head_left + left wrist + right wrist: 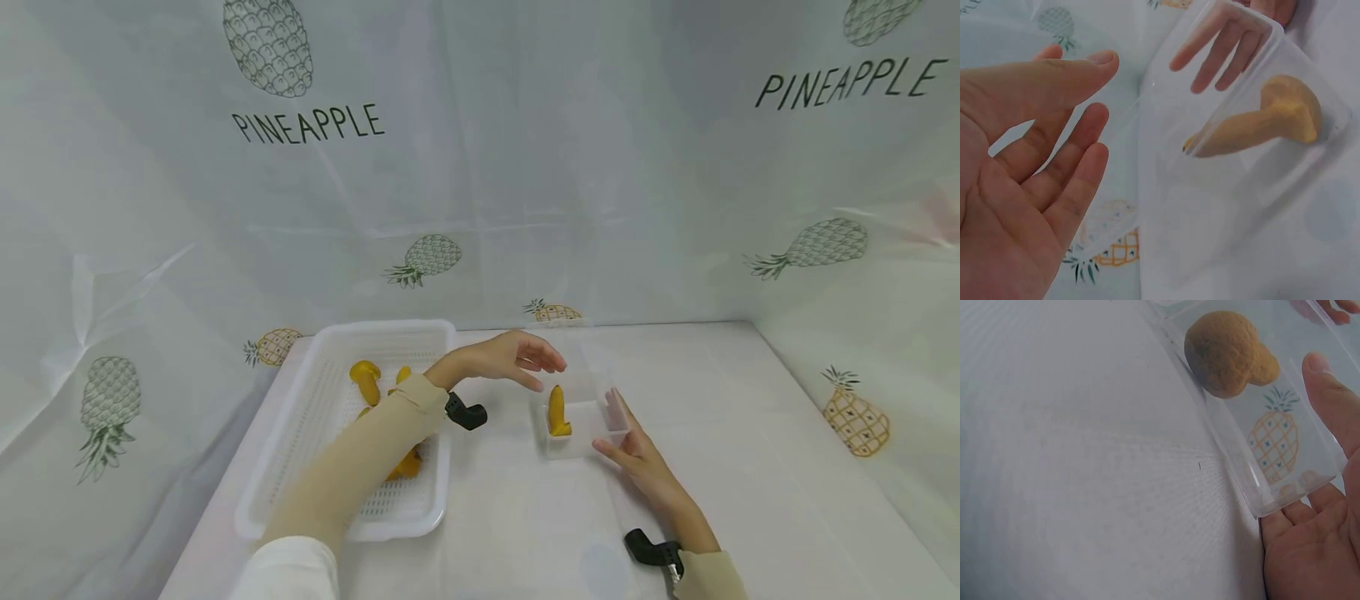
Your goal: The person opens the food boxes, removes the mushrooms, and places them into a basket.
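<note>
A yellow mushroom (557, 412) lies at the left side of a clear plastic box (581, 448), with its cap toward the near end. The left wrist view shows the mushroom (1260, 122) through the box wall, its stem slanting away from the cap. Above and left of the box hovers my left hand (504, 357), fingers loosely bent and nothing held. My right hand (645, 467) rests at the box's right side. In the right wrist view its fingers (1300, 515) lie straight along the outside of the box wall, and the thumb is spread apart from them.
On the left stands a white plastic basket (448, 492) holding several more yellow mushrooms (366, 382), partly covered by my left sleeve. A pineapple-printed sheet (480, 167) hangs behind the white tabletop (750, 467).
</note>
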Motion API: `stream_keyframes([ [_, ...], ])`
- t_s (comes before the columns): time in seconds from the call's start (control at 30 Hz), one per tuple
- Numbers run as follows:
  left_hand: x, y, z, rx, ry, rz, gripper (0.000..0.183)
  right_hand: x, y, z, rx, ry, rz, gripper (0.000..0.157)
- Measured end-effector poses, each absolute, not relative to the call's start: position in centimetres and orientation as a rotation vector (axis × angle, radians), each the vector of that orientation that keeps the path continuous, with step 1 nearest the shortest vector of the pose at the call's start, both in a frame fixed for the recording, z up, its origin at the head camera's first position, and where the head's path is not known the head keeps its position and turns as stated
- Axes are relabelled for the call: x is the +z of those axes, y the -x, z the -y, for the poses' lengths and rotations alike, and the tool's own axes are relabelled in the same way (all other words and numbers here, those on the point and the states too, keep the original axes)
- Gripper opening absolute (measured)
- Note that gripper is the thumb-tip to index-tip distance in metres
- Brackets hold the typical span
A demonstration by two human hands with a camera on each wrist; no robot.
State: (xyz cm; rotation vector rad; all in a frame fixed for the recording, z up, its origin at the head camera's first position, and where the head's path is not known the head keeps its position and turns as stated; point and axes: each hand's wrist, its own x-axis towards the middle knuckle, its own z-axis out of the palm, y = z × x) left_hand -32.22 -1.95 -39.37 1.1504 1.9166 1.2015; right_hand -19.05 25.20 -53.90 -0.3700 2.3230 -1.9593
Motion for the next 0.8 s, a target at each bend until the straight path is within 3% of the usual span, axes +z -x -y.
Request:
stream_keyframes([
  [0.8, -42.2, 32.5, -5.2, 0.863, -1.214, -1.695, 0.048, -54.1, 19.2, -25.4, -1.995, 0.475, -2.292, 0.089],
])
